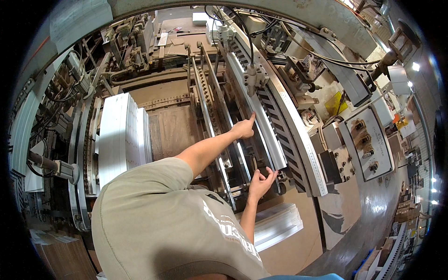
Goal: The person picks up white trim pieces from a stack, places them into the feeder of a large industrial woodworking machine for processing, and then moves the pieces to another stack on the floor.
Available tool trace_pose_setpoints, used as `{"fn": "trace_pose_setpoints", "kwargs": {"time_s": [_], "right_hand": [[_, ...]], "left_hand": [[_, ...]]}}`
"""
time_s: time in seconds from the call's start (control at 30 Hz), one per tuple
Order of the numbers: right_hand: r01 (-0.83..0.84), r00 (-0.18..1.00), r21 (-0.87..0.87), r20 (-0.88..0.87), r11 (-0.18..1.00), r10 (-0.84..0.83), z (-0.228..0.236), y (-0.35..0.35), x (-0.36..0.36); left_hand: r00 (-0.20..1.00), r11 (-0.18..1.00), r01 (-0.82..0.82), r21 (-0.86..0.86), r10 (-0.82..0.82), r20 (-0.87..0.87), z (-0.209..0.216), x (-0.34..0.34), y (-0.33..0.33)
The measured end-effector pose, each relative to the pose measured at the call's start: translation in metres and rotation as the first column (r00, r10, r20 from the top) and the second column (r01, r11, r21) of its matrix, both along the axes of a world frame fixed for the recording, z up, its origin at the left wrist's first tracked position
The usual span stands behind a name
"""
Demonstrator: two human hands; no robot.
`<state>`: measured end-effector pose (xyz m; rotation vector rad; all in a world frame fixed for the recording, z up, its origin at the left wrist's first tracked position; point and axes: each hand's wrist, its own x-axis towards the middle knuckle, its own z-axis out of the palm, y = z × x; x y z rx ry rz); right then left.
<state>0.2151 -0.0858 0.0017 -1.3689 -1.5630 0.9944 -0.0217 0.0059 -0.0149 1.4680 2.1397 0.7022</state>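
Note:
A long white profiled strip [269, 134] lies along the machine bed, beside a striped black-and-silver rail [284, 149]. My left hand [243, 129] reaches across to it with the index finger stretched out; the fingertip meets the strip's left edge and the other fingers are curled. Nearer me, my right hand [261, 185] is palm up with fingers apart, its fingertips at or just beside the strip's near end. Whether they touch it I cannot tell. A metal clamp cylinder [252, 77] stands over the strip's middle.
Tall white stacked strips [114, 135] stand at left. More white strips [280, 226] lie on a brown board below my right hand. Metal rails [205, 100] run along the bed. A control panel with several knobs [368, 142] is at right; hoses [322, 58] hang above.

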Motion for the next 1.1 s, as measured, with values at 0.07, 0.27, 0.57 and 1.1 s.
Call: {"fn": "trace_pose_setpoints", "kwargs": {"time_s": [0.07,0.27,0.57,1.1], "right_hand": [[0.005,1.0,0.0,0.001,1.0,-0.005,-0.001,0.001,0.002],[0.016,0.999,0.053,0.048,0.998,-0.019,-0.006,0.001,0.002],[0.025,0.999,-0.066,-0.022,0.998,-0.027,0.003,0.003,0.006],[-0.148,0.973,-0.018,-0.18,0.989,0.143,0.022,-0.058,0.004]], "left_hand": [[0.999,0.999,-0.004,-0.042,0.006,0.042,0.011,0.005,-0.002],[0.999,0.999,-0.009,-0.044,0.011,0.042,0.02,0.006,-0.007],[0.998,0.997,0.028,-0.077,-0.024,0.06,0.011,0.009,0.006],[0.145,0.892,-0.355,-0.28,0.349,0.926,0.024,0.125,-0.058]]}}
